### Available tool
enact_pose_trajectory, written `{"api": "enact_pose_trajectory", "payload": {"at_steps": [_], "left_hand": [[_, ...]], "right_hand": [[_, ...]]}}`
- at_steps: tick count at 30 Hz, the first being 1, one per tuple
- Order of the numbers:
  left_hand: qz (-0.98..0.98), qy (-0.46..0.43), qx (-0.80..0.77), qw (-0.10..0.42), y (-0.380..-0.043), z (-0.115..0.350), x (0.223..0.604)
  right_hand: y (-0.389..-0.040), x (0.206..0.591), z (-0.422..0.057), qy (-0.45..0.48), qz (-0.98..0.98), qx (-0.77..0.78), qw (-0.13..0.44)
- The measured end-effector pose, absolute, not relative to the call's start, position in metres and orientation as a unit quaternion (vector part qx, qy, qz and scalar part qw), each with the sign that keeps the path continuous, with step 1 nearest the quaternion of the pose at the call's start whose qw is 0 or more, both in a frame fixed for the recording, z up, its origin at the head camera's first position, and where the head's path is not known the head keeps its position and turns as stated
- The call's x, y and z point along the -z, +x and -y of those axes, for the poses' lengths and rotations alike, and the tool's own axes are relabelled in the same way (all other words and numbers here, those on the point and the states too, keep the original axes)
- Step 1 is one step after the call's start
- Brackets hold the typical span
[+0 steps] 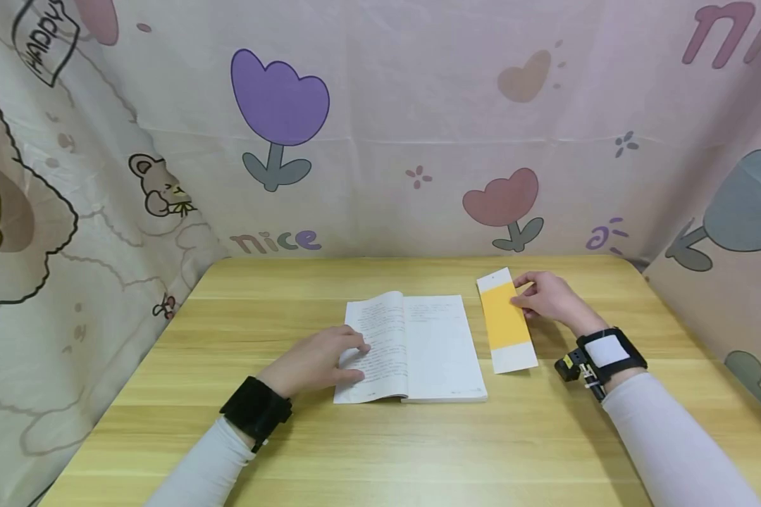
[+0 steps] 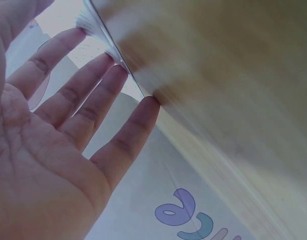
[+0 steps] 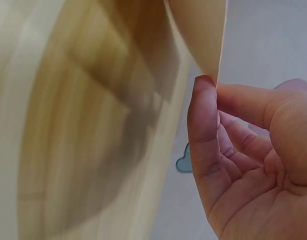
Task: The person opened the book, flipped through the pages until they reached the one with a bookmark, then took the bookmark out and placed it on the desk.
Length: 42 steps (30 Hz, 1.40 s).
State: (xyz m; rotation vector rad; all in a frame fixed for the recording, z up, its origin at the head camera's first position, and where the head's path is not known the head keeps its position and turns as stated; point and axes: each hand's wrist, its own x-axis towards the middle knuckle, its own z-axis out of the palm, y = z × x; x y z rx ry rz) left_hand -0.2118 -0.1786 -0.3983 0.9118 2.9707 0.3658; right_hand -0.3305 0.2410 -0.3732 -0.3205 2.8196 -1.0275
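An open book [image 1: 444,352] with printed text lies on the table, its left page [image 1: 380,352] bulging up a little near the spine. My left hand [image 1: 317,359] rests on that left page with the fingers spread; in the left wrist view its fingertips [image 2: 121,71] meet the page edges. To the right of the book, my right hand [image 1: 548,299] pinches a bookmark [image 1: 506,317] by its right edge. It is a yellow strip with white ends and a small hole at the top. The right wrist view shows thumb and index finger [image 3: 203,115] gripping its edge, with its shadow below.
The wooden table [image 1: 418,458] runs back to a hanging cloth [image 1: 387,127] printed with flowers and words. More cloth hangs along the left and right sides. Each wrist wears a black strap, and a small camera [image 1: 571,365] sticks out from the right one.
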Motion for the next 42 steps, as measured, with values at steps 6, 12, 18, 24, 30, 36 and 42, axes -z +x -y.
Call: {"api": "enact_pose_trajectory", "payload": {"at_steps": [6, 12, 18, 24, 30, 36, 42], "left_hand": [[-0.95, 0.289, -0.117, 0.005, -0.211, 0.179, 0.396], [-0.952, 0.285, -0.116, 0.009, -0.212, 0.179, 0.397], [-0.951, 0.287, -0.117, 0.006, -0.212, 0.18, 0.398], [-0.949, 0.289, -0.122, 0.003, -0.211, 0.179, 0.397], [-0.95, 0.287, -0.12, 0.007, -0.21, 0.179, 0.397], [-0.951, 0.283, -0.125, 0.011, -0.209, 0.179, 0.396], [-0.95, 0.288, -0.122, 0.008, -0.21, 0.179, 0.396]], "right_hand": [[-0.333, 0.377, -0.249, -0.094, -0.963, 0.247, 0.055], [-0.329, 0.378, -0.248, -0.076, -0.98, 0.176, 0.047], [-0.327, 0.382, -0.248, -0.09, -0.986, 0.141, 0.007], [-0.322, 0.383, -0.242, -0.109, -0.985, 0.129, -0.02], [-0.308, 0.387, -0.232, -0.173, -0.98, 0.102, 0.005], [-0.303, 0.389, -0.23, -0.189, -0.977, 0.094, 0.002], [-0.303, 0.391, -0.233, -0.187, -0.978, 0.09, -0.007]]}}
